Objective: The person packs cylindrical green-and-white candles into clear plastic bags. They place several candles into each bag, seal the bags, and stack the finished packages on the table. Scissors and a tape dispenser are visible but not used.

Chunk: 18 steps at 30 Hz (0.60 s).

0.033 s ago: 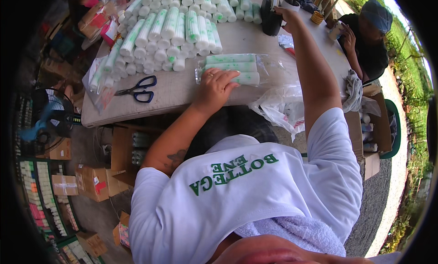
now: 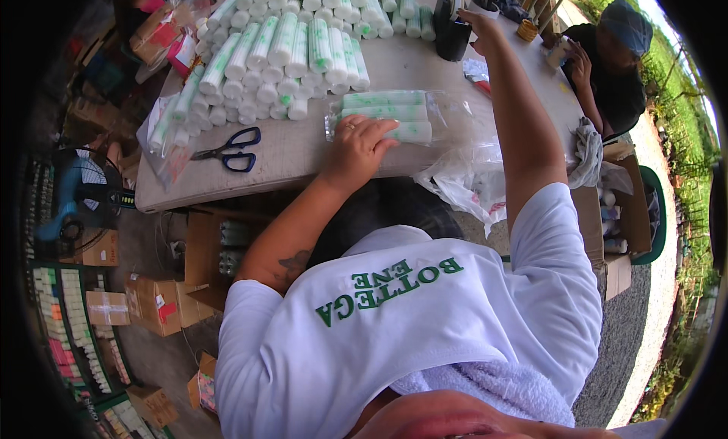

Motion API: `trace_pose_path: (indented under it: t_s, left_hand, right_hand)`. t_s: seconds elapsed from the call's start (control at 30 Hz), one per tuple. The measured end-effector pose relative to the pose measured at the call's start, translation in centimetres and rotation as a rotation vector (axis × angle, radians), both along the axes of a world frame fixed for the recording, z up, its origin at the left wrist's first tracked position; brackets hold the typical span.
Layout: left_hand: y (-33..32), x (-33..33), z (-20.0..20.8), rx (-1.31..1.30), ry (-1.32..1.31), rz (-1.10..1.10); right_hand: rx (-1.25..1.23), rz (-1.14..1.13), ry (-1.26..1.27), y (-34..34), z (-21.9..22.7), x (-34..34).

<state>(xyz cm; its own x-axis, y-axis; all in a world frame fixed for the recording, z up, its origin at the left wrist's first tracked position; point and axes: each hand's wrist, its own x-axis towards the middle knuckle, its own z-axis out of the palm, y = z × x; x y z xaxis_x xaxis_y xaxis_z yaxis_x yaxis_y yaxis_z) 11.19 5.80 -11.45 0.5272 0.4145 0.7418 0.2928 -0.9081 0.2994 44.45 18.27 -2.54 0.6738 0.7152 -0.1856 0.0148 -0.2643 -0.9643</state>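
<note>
My left hand (image 2: 359, 145) lies with stretched fingers on a clear plastic bag (image 2: 453, 114), near the table's front edge. Inside the bag are white rolls with green print (image 2: 384, 113), side by side; my fingers cover part of them. At the far right, my right hand (image 2: 482, 31) reaches to a black tape dispenser (image 2: 452, 41). Its fingers are bent together at the dispenser's top edge, and what lies between them is too small to make out. Left of the bag rises a big stack of similar white-and-green rolls (image 2: 282, 41).
Blue-handled scissors (image 2: 236, 149) lie on the table (image 2: 280, 162) at front left. Crumpled plastic (image 2: 470, 177) hangs over the front edge. A co-worker in a hair cover (image 2: 623, 28) sits at the right with a container. Cardboard boxes (image 2: 155, 299) and a fan (image 2: 76, 196) stand at left.
</note>
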Motion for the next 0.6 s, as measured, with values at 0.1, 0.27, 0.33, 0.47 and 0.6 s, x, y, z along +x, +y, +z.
trace_pose_path:
  t_s: [0.1, 0.27, 0.33, 0.47, 0.6]
  left_hand:
    - [-0.4, -0.5, -0.2, 0.004, -0.003, 0.037]
    - [0.5, 0.5, 0.3, -0.005, -0.043, -0.012]
    - [1.1, 0.9, 0.2, -0.005, -0.051, -0.006]
    - [1.1, 0.9, 0.3, -0.005, -0.052, 0.012]
    - [1.3, 1.0, 0.4, 0.002, -0.07, 0.006]
  right_hand:
    - [0.212, 0.034, -0.004, -1.4, -1.3, -1.7]
    - [0.054, 0.171, -0.32, -1.5, -7.7, 3.4]
    - [0.082, 0.201, -0.486, -3.0, -5.2, 2.8]
    - [0.391, 0.507, -1.108, -10.3, 0.0, -4.8]
    - [0.289, 0.89, -1.33, -18.5, -1.9, -11.2]
